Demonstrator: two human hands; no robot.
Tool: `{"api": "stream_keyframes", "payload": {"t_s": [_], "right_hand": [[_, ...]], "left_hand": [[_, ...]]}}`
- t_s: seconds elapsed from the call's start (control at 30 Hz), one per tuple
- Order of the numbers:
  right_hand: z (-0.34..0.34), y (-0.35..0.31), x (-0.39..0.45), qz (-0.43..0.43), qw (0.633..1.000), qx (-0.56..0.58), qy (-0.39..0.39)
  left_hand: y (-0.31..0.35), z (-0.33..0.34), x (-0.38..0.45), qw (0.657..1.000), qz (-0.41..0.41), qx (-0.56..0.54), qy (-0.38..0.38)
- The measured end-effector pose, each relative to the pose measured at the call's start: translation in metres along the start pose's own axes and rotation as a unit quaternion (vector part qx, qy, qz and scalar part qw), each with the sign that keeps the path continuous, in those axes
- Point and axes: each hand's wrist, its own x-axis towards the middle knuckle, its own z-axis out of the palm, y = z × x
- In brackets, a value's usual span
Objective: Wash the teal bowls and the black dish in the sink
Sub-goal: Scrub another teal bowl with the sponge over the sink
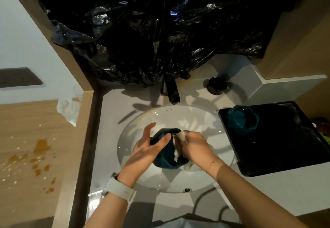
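Over the white sink basin my left hand holds a teal bowl from its left side, thumb across the outer wall and fingers stretched behind it. My right hand grips a white soapy sponge and presses it against the bowl's right side. A second teal bowl sits upright on a black tray to the right of the sink. A small round black dish stands on the counter behind the sink, right of the tap.
A black tap rises behind the basin, under crumpled black plastic sheeting. On the left, a wooden surface carries brown spills and crumbs, with a white plastic bag at its edge.
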Motion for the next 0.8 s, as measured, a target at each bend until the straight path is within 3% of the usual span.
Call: {"api": "stream_keyframes", "payload": {"t_s": [0.07,0.13,0.2,0.27,0.33,0.4,0.47,0.57,0.63,0.7,0.8], "right_hand": [[-0.003,-0.007,-0.003,-0.065,0.997,-0.046,-0.009],[-0.002,-0.012,-0.004,-0.075,0.995,-0.059,0.003],[0.003,-0.014,-0.004,-0.032,0.998,-0.046,-0.003],[0.016,-0.009,-0.004,0.053,0.997,0.046,-0.019],[0.031,-0.006,-0.005,0.161,0.965,0.200,-0.049],[0.039,-0.001,-0.001,0.199,0.946,0.251,-0.054],[0.035,0.002,0.003,0.175,0.961,0.210,-0.037],[0.019,-0.001,0.003,0.048,0.999,0.019,-0.019],[0.010,-0.007,0.001,-0.035,0.997,-0.070,-0.012],[0.005,-0.014,0.001,-0.095,0.990,-0.109,-0.004],[0.004,-0.022,0.008,-0.127,0.980,-0.145,0.048]], "left_hand": [[0.002,-0.007,0.005,0.999,0.015,0.002,-0.040],[0.002,-0.002,0.008,0.998,0.040,0.050,-0.003],[0.003,0.007,0.008,0.995,0.040,0.074,0.055],[0.003,0.015,0.008,0.989,0.031,0.087,0.120],[0.001,0.022,0.008,0.974,0.055,0.105,0.195],[0.003,0.030,0.002,0.957,0.096,0.114,0.249],[0.000,0.035,-0.005,0.962,0.093,0.087,0.240],[-0.007,0.019,-0.005,0.988,0.043,0.018,0.145],[-0.008,0.001,0.002,0.996,0.049,-0.012,0.075],[-0.007,-0.012,0.009,0.996,0.086,0.026,0.021],[-0.005,-0.014,0.014,0.988,0.132,0.052,0.052]]}}
